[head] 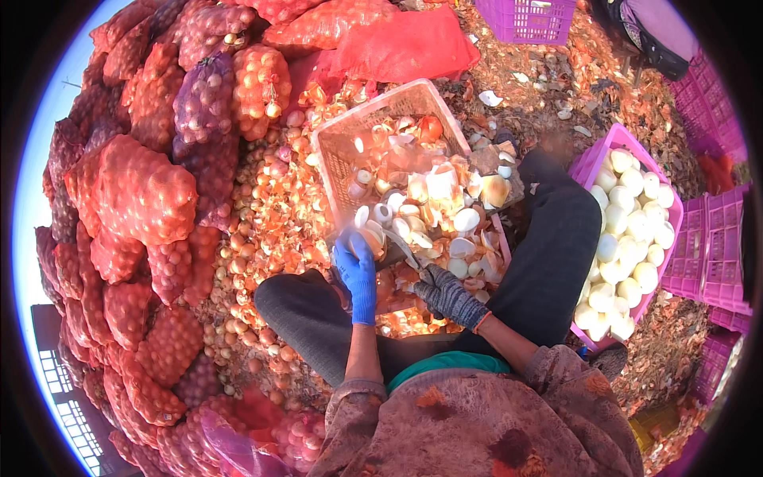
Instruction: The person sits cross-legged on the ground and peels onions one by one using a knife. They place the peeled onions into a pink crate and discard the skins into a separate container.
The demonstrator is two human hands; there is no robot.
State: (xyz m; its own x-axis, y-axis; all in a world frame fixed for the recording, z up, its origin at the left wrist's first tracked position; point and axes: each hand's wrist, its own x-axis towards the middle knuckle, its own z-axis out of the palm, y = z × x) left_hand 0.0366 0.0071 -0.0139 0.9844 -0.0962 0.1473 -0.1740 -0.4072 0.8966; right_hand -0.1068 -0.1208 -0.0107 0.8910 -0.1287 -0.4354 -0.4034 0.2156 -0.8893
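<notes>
My left hand [357, 265], in a blue coated glove, is closed around an onion [372, 238] over the near left side of a pale plastic crate [340, 170]. A grey knit glove covers my right hand [450, 292], which grips a knife [403, 249]. Its blade points up and left toward the onion; whether it touches is unclear. Onion skins and cut pieces fill much of the crate between my legs. A peeled white onion [466, 220] lies among them. To my right, a pink crate [675, 223] holds many peeled onions [623, 238].
Red mesh sacks of onions [137, 191] are piled high on the left. Loose unpeeled onions [238, 241] and dry skins cover the ground beside my left knee. Purple crates [703, 244] stand at the far right, another purple crate [530, 21] at the back. Part of another person [656, 30] shows top right.
</notes>
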